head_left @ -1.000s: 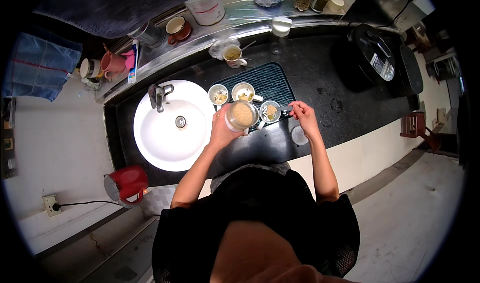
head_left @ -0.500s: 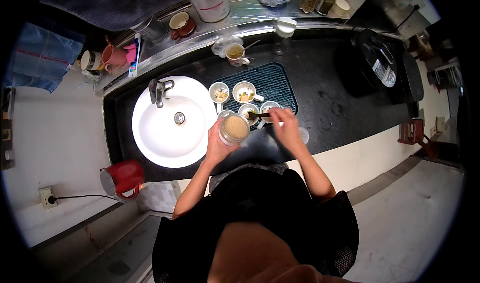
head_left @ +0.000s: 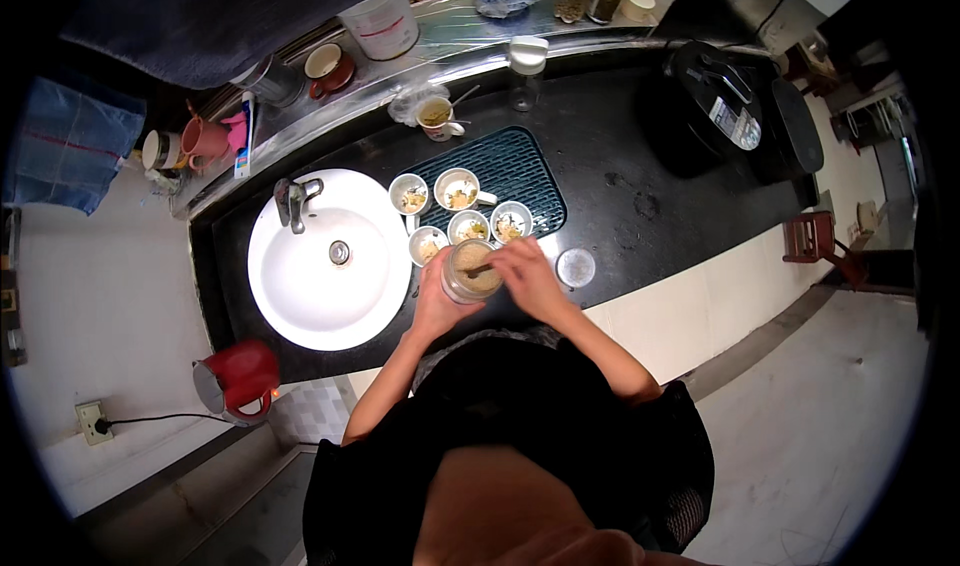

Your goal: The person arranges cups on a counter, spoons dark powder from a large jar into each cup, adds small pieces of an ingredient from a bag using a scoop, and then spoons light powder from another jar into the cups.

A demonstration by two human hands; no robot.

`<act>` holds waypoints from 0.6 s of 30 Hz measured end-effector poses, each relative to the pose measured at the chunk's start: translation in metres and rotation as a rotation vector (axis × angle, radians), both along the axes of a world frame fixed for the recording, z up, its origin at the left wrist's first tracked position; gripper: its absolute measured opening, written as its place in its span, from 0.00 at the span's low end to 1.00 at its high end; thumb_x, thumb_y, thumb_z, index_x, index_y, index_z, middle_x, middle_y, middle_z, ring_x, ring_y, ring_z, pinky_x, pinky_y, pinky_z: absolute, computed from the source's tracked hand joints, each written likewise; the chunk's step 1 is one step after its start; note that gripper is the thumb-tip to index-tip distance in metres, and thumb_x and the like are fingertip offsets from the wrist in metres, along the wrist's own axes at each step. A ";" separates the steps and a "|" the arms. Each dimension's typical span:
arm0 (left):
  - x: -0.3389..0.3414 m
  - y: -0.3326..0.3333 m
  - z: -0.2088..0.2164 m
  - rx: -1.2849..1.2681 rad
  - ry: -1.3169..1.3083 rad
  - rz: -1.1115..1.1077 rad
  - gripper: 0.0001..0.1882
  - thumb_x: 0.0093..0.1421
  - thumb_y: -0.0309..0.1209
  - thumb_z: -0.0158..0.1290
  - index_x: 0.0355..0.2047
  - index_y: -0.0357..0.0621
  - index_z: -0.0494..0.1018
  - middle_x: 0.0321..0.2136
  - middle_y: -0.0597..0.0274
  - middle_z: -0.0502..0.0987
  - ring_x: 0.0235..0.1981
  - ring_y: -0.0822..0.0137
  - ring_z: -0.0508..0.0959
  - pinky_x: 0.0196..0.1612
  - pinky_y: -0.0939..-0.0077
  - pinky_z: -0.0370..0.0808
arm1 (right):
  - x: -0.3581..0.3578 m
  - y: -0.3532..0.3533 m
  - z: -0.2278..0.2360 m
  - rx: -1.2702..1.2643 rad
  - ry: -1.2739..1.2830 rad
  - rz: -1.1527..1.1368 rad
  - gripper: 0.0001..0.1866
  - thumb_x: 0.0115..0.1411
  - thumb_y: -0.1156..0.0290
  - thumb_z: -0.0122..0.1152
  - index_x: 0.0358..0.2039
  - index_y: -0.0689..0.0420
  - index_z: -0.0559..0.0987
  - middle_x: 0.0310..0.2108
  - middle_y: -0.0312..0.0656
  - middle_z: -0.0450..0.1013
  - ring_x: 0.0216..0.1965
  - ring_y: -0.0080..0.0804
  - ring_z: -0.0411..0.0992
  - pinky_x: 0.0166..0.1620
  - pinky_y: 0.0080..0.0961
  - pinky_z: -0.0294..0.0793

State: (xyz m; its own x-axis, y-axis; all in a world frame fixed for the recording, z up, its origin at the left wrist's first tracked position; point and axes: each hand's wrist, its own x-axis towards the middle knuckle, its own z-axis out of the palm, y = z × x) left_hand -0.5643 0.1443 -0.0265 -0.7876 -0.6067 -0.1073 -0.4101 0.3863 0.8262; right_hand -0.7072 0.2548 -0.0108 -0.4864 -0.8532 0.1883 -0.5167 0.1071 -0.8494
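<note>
**Spoon dips into a held jar beside the sink**

The left hand (head_left: 437, 301) wraps closed around a glass jar (head_left: 471, 271) of tan grains, just right of the white round sink (head_left: 325, 266). The right hand (head_left: 527, 274) pinches a spoon (head_left: 482, 269) whose bowl sits in the jar's mouth. Five small filled cups (head_left: 470, 228) stand on a ribbed mat (head_left: 520, 171), beyond the jar, right of the sink.

On the dark ribbed draining mat (head_left: 520, 171) stood five small white cups (head_left: 460, 188), each with pale filling. One round glass jar (head_left: 470, 271) of beige powder sat between two bare hands (head_left: 530, 276). There was one round white sink (head_left: 325, 266), one red electric kettle (head_left: 235, 376), one pink plastic mug (head_left: 205, 141), and one flat round jar lid (head_left: 576, 267).
</note>
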 end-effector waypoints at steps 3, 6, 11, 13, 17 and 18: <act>0.000 0.002 -0.004 0.073 0.075 -0.020 0.48 0.27 0.27 0.68 0.52 0.42 0.57 0.47 0.55 0.65 0.50 0.55 0.64 0.53 0.66 0.62 | 0.005 0.002 0.001 0.077 0.145 0.013 0.16 0.50 0.73 0.57 0.42 0.51 0.75 0.44 0.40 0.65 0.46 0.40 0.59 0.48 0.31 0.59; 0.002 0.005 -0.005 0.126 0.136 -0.015 0.49 0.28 0.28 0.68 0.52 0.40 0.56 0.47 0.55 0.65 0.51 0.59 0.65 0.53 0.68 0.62 | -0.013 0.017 -0.006 0.078 0.050 -0.159 0.24 0.49 0.73 0.57 0.49 0.50 0.70 0.48 0.43 0.62 0.48 0.43 0.57 0.51 0.34 0.56; -0.001 0.006 0.004 0.174 0.175 -0.007 0.51 0.29 0.28 0.69 0.54 0.39 0.53 0.48 0.56 0.64 0.51 0.62 0.65 0.55 0.71 0.61 | -0.057 0.078 -0.135 0.617 0.373 -0.272 0.42 0.44 0.54 0.64 0.58 0.46 0.57 0.58 0.50 0.50 0.54 0.54 0.52 0.55 0.45 0.51; -0.001 0.007 -0.003 0.208 0.180 0.021 0.50 0.29 0.29 0.69 0.53 0.40 0.55 0.48 0.55 0.64 0.52 0.60 0.64 0.54 0.69 0.61 | -0.054 0.091 -0.159 0.882 0.462 -0.144 0.49 0.36 0.50 0.68 0.59 0.39 0.54 0.60 0.50 0.46 0.56 0.58 0.49 0.55 0.48 0.52; -0.006 0.010 -0.001 0.170 0.180 0.014 0.49 0.29 0.30 0.69 0.52 0.40 0.56 0.48 0.54 0.64 0.52 0.58 0.64 0.55 0.68 0.60 | -0.058 0.098 -0.168 0.848 0.374 -0.099 0.43 0.36 0.60 0.70 0.56 0.39 0.62 0.57 0.48 0.53 0.55 0.53 0.53 0.54 0.45 0.55; -0.008 0.012 0.002 0.173 0.182 0.026 0.48 0.29 0.30 0.69 0.52 0.40 0.56 0.48 0.54 0.64 0.51 0.58 0.64 0.55 0.67 0.60 | -0.067 0.092 -0.154 0.712 0.237 -0.086 0.41 0.37 0.62 0.70 0.55 0.41 0.63 0.56 0.48 0.54 0.54 0.50 0.55 0.54 0.44 0.56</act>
